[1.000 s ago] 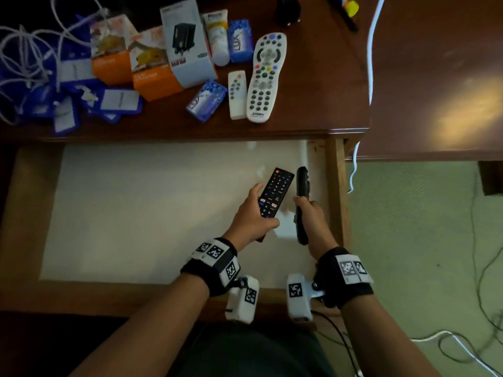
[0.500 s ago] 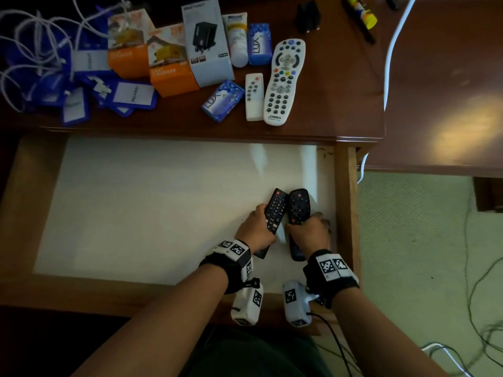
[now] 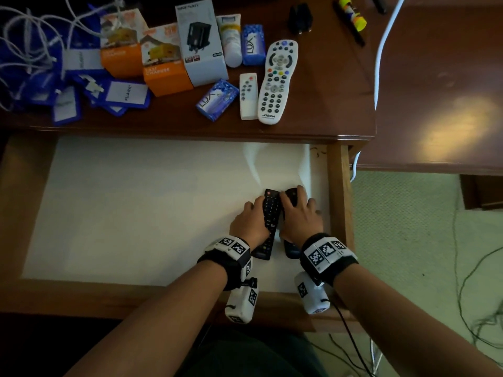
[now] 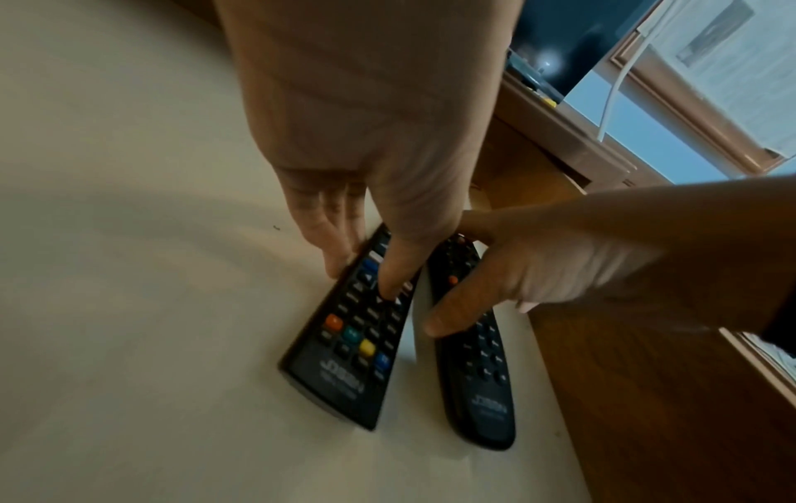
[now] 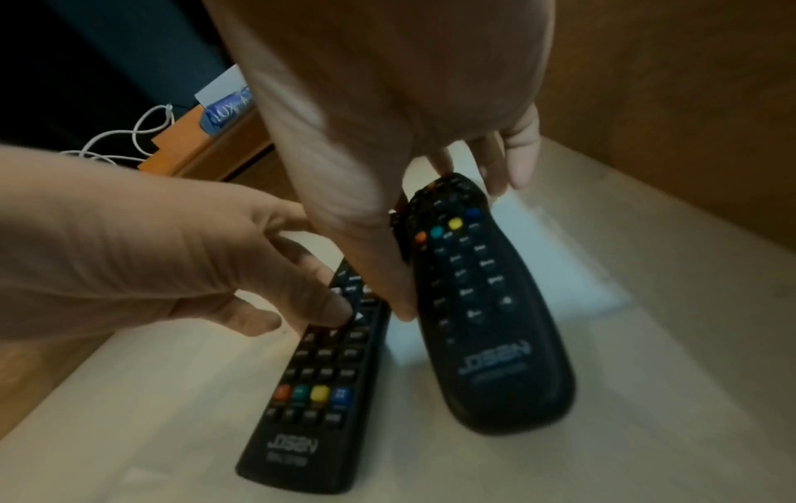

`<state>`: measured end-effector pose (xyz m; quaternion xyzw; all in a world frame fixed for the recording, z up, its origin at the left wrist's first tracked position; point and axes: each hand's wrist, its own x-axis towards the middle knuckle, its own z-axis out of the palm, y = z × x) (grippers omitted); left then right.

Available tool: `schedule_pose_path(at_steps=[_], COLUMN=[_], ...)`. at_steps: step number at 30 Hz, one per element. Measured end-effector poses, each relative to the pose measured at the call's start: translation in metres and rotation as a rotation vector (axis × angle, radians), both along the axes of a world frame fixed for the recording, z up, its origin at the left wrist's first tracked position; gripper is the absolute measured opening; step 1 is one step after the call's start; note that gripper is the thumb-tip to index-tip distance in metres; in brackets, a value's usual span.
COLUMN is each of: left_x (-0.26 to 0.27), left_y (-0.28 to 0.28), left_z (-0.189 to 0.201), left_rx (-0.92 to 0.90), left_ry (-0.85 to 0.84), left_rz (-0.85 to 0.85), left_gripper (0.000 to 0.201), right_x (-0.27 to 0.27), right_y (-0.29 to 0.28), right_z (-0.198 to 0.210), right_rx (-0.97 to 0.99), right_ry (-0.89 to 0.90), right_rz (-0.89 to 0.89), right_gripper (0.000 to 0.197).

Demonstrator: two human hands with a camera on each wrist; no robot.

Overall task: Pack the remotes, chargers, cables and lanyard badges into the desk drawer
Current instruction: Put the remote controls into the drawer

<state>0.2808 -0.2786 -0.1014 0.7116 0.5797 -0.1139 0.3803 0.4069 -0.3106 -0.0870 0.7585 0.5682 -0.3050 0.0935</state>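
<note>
Flat black remote + rounded black remote: both in open desk drawer, on its white liner, at about 4 o'clock of drawer floor, close to R side wall. Lie side by side, button faces up, long axes roughly 12–6. Flat one left of rounded one.

L hand holds flat remote: thumb on the keypad, fingers down its left edge at the liner. R hand over rounded remote, fingers spread across its far end, thumb down in the gap btwn the two remotes. Hands close together, nearly touching.

Head view: mostly backs of hands; near ends of both remotes stick out toward 6 o'clock below the wrists. Cannot tell from here whether remotes rest flat.

L wrist view: flat remote lies on liner w/ coloured key row and brand text at near end; L thumb pressed on keys. Rounded remote beside it, narrow strip of liner between.

R wrist view: rounded remote looks tipped, near end slightly off liner – blurred, not sure. Flat remote flat on liner.

Desktop at 12 o'clock, head view only: large white remote, small white remote touching its left side, lanyard badges and white cables at 10 o'clock, orange charger boxes, grey box, black plug adapter, soap packs.
</note>
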Motion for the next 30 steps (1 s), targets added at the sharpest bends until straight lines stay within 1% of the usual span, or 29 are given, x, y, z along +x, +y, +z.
schedule_pose_path(at_steps=[1,5,8,10,12,16,18,19,21,22,26,28,30], left_x=[0.001,0.009,0.019,0.026,0.032,0.043,0.046,0.045,0.044,0.043,0.04,0.038,0.035], left_y=[-0.001,-0.005,-0.011,-0.016,-0.022,-0.028,-0.029,-0.029,-0.029,-0.029,-0.03,-0.029,-0.026], left_z=[0.001,0.0,-0.003,-0.005,-0.005,-0.002,-0.002,-0.003,-0.004,-0.005,-0.008,-0.008,-0.007], left_rx=[-0.008,-0.059,-0.099,-0.11,-0.124,-0.211,-0.248,-0.263,-0.29,-0.303,-0.341,-0.362,-0.387], left_ry=[-0.007,-0.006,0.028,0.061,0.067,0.027,0.02,0.015,-0.007,-0.019,-0.013,-0.008,-0.017], left_rz=[-0.007,-0.041,-0.118,-0.167,-0.198,-0.255,-0.257,-0.254,-0.236,-0.227,-0.252,-0.264,-0.24], left_gripper=[0.074,0.095,0.114,0.121,0.124,0.127,0.123,0.119,0.11,0.11,0.123,0.125,0.124], right_x=[0.001,0.011,0.017,0.02,0.023,0.027,0.026,0.025,0.024,0.024,0.025,0.026,0.029], right_y=[-0.003,-0.015,-0.026,-0.035,-0.044,-0.051,-0.049,-0.047,-0.042,-0.04,-0.032,-0.03,-0.025], right_z=[-0.001,0.001,0.005,0.005,0.005,0.005,0.005,0.004,0.005,0.006,0.012,0.017,0.023], right_rx=[0.005,0.016,-0.024,-0.036,-0.058,-0.121,-0.123,-0.124,-0.132,-0.142,-0.169,-0.182,-0.169], right_ry=[-0.017,-0.102,-0.128,-0.139,-0.142,-0.156,-0.175,-0.187,-0.196,-0.194,-0.159,-0.115,-0.047], right_rz=[0.026,0.112,0.12,0.135,0.157,0.219,0.228,0.237,0.252,0.258,0.252,0.221,0.159], right_gripper=[0.086,0.073,0.065,0.057,0.054,0.067,0.071,0.069,0.06,0.055,0.042,0.039,0.033])
